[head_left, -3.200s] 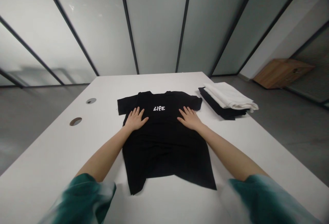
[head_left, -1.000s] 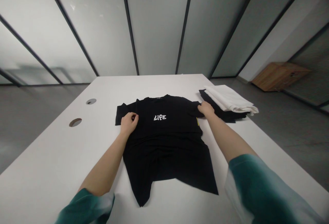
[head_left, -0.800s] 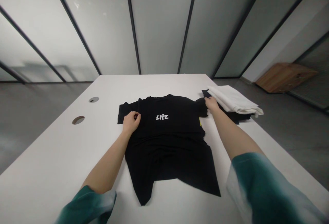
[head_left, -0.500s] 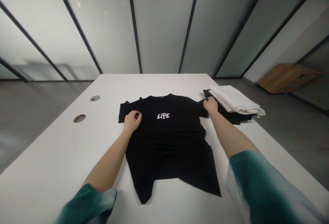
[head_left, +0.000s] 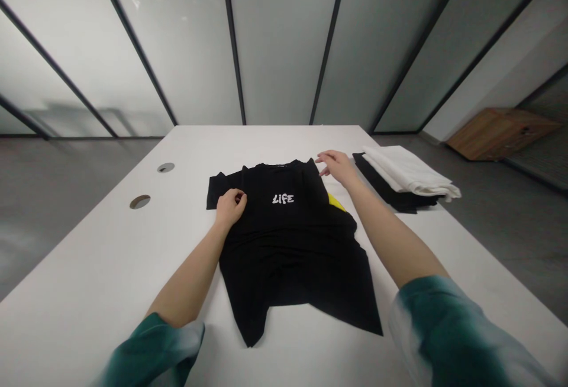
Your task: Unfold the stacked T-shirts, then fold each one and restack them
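Note:
A black T-shirt (head_left: pixel 288 239) with white lettering lies spread on the white table, its neck toward the far side. My left hand (head_left: pixel 231 206) is closed in a pinch on the shirt near the left sleeve, which sticks out flat. Over at the far right shoulder is my right hand (head_left: pixel 336 166), fingers stretched and apart, just beside the cloth. On that side the sleeve is turned inward and no longer sticks out. A yellow patch (head_left: pixel 336 202) shows at the shirt's right edge; what it belongs to is hidden.
Folded white cloth (head_left: pixel 410 171) lies on folded black cloth (head_left: pixel 386 189) at the table's right edge. Two round holes (head_left: pixel 140 202) pierce the white table (head_left: pixel 89 268) at left. Behind stand frosted glass panels (head_left: pixel 279 44); a wooden cabinet (head_left: pixel 497 132) is at far right.
My right hand has moved left from the outstretched right sleeve and opened. The sleeve is now folded inward, and more yellow shows. My left hand has stayed in place.

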Demonstrator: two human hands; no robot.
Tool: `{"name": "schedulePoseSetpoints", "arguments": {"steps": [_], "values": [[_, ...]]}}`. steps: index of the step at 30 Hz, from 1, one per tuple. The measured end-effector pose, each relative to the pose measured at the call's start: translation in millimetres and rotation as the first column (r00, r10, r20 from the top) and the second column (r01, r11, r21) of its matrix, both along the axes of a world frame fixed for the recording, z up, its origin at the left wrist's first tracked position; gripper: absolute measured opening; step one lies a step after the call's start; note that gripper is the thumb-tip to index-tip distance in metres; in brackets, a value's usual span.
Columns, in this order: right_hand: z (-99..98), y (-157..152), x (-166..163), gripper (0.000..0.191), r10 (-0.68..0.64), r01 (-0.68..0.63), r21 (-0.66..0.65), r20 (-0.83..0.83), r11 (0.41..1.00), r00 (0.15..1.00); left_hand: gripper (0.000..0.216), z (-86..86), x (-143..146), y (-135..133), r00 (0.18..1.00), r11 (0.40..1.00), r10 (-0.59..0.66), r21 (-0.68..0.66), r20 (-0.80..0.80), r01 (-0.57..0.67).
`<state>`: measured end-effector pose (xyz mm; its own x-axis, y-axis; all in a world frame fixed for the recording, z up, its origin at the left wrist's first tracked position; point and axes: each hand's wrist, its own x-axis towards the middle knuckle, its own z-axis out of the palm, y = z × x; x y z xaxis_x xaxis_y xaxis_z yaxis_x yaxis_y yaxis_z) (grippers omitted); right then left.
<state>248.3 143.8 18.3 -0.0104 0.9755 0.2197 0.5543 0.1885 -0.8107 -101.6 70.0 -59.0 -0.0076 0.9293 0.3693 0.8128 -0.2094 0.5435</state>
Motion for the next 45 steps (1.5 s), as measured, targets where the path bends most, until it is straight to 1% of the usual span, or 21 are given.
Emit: {"name": "schedulePoseSetpoints", "arguments": {"steps": [2, 3, 5, 6, 8, 10, 12, 14, 18, 21, 24, 26, 28, 29, 31, 33, 34, 35, 37, 41, 45], "values": [[-5.6, 1, 8, 0.029, -0.076, 0.077, 0.013, -0.070, 0.997, 0.995, 0.023, -0.2, 0, 0, 1.000, 1.000, -0.005, 0.002, -0.002, 0.005], [-10.7, -1, 10, 0.029, -0.083, 0.084, 0.025, -0.037, 0.996, 0.996, 0.023, -0.2, 1, 0, 1.000, 1.000, -0.008, 0.001, -0.002, 0.008], [-25.1, -11, 11, 0.032, -0.023, 0.016, 0.047, 0.151, 0.999, 0.988, 0.023, -0.1, 1, 1, 1.000, 1.000, -0.014, -0.005, -0.001, 0.014], [-33.8, -18, 9, 0.037, 0.023, -0.038, 0.047, 0.286, 0.998, 0.958, 0.023, -0.1, 1, 1, 1.000, 1.000, -0.016, -0.008, 0.001, 0.016], [-51.3, -34, 3, 0.050, 0.098, -0.115, -0.003, 0.547, 0.993, 0.831, 0.023, 0.1, 1, 1, 1.000, 1.000, -0.020, -0.009, 0.002, 0.020], [-65.3, -48, -3, 0.057, 0.133, -0.115, -0.074, 0.715, 0.991, 0.686, 0.023, 0.2, 1, 1, 1.000, 1.000, -0.023, -0.007, 0.002, 0.023], [-72.7, -58, -6, 0.057, 0.117, -0.060, -0.101, 0.789, 0.993, 0.603, 0.023, 0.6, 1, 0, 1.000, 1.000, -0.022, -0.009, 0.000, 0.022], [-73.3, -63, -6, 0.057, 0.051, 0.007, -0.066, 0.819, 0.998, 0.572, 0.024, 1.3, 1, 0, 1.000, 1.000, -0.019, -0.016, -0.004, 0.019], [-64.0, -56, 0, 0.053, -0.064, 0.117, -0.005, 0.814, 0.993, 0.578, 0.024, 3.0, 1, -1, 1.000, 0.999, -0.015, -0.030, -0.011, 0.015], [-59.1, -37, 7, 0.049, -0.129, 0.161, 0.025, 0.726, 0.987, 0.676, 0.024, 3.7, 2, -1, 1.000, 0.999, -0.015, -0.033, -0.014, 0.014], [-59.9, -8, 15, 0.042, -0.226, 0.225, 0.072, 0.554, 0.972, 0.801, 0.023, 3.6, 2, -1, 1.000, 0.999, -0.016, -0.040, -0.022, 0.015], [-61.9, 11, 18, 0.043, -0.254, 0.271, 0.031, 0.464, 0.962, 0.849, 0.023, 3.2, 2, -1, 1.000, 0.999, -0.015, -0.045, -0.026, 0.014], [-63.5, 27, 19, 0.047, -0.252, 0.298, -0.041, 0.430, 0.954, 0.867, 0.023, 2.8, 2, -1, 1.000, 0.999, -0.015, -0.046, -0.028, 0.014], [-64.0, 31, 19, 0.050, -0.260, 0.309, -0.045, 0.431, 0.950, 0.864, 0.023, 2.7, 2, -1, 0.999, 0.999, -0.016, -0.046, -0.027, 0.015], [-64.8, 35, 16, 0.055, -0.296, 0.307, 0.053, 0.461, 0.950, 0.836, 0.023, 2.6, 2, -1, 1.000, 0.999, -0.015, -0.045, -0.027, 0.013], [-66.3, 33, 13, 0.054, -0.302, 0.230, 0.199, 0.520, 0.953, 0.799, 0.022, 2.8, 2, -2, 0.999, 0.999, -0.012, -0.043, -0.029, 0.011], [-67.7, 31, 11, 0.051, -0.264, 0.159, 0.230, 0.565, 0.960, 0.782, 0.022, 2.9, 3, -2, 0.999, 0.999, -0.013, -0.042, -0.031, 0.012], [-69.7, 28, 9, 0.048, -0.201, 0.083, 0.215, 0.617, 0.973, 0.761, 0.022, 3.1, 3, -2, 0.999, 0.999, -0.017, -0.041, -0.032, 0.015], [-75.4, 25, 7, 0.050, -0.068, -0.008, 0.103, 0.707, 0.995, 0.704, 0.022, 3.3, 3, -2, 0.999, 0.999, -0.022, -0.043, -0.035, 0.020], [-86.7, 28, 8, 0.068, 0.022, 0.048, -0.069, 0.762, 0.996, 0.647, 0.022, 3.5, 3, -2, 0.999, 0.998, -0.026, -0.053, -0.040, 0.023], [-82.8, 30, 12, 0.073, 0.052, 0.041, -0.104, 0.759, 0.994, 0.649, 0.023, 3.3, 3, -1, 0.999, 0.998, -0.030, -0.059, -0.044, 0.027]]}}
